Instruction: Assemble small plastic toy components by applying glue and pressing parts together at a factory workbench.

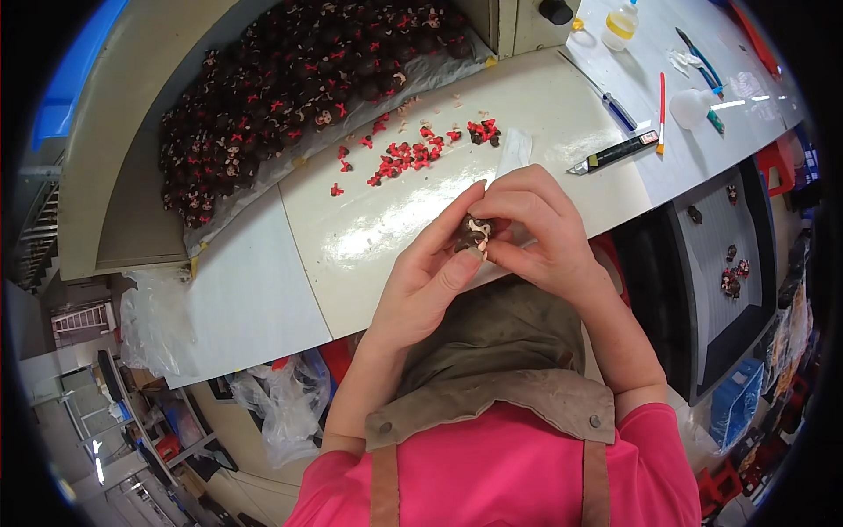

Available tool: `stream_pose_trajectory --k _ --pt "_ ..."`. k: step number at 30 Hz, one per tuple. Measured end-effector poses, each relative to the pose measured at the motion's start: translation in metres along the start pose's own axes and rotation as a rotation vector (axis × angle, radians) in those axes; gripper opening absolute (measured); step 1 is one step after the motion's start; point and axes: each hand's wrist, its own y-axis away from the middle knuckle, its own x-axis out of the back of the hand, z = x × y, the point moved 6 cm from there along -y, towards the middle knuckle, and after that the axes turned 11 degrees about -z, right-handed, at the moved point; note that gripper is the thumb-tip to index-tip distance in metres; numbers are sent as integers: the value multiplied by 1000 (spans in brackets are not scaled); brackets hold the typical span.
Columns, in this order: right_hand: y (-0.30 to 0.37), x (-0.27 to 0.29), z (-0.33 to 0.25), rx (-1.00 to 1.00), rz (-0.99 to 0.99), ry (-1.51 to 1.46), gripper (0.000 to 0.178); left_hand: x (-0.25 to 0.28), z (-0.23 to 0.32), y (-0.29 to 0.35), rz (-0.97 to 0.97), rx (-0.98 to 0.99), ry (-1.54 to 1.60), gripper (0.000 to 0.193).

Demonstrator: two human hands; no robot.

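Note:
Between my two hands, just above the table's near edge, is a small dark brown figurine head point(474, 234) with a cream face part. My left hand point(432, 268) grips it from the left, thumb below and fingers behind. The fingertips of my right hand point(537, 224) pinch at its right side; whether they hold a separate small part is hidden. Beyond my hands lies a loose cluster of small red and dark brown parts point(411, 158) on the cream board. A smaller group of them point(483, 132) sits to its right, beside a white strip point(516, 151).
A large open box point(123, 202) at the back left holds a heap of similar dark figurines point(299, 97). To the right lie a utility knife point(615, 152), a screwdriver point(617, 110), a red-handled brush point(662, 110), pliers point(698, 60) and bottles point(621, 25). A dark tray point(716, 329) with several figurines stands at right.

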Motion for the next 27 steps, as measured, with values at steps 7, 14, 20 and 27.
stream_pose_trajectory --k 7,14,20,27 --pt "4 5 0 15 69 -2 38 -2 -3 -2 31 34 -36 56" --pt "6 23 4 49 47 33 37 -13 -9 -16 40 21 -23 55" --pt "9 10 8 -16 63 -17 39 -5 -5 -4 62 -32 -10 53" --pt "10 15 12 -29 124 -15 36 -1 0 -3 101 -18 -64 60"
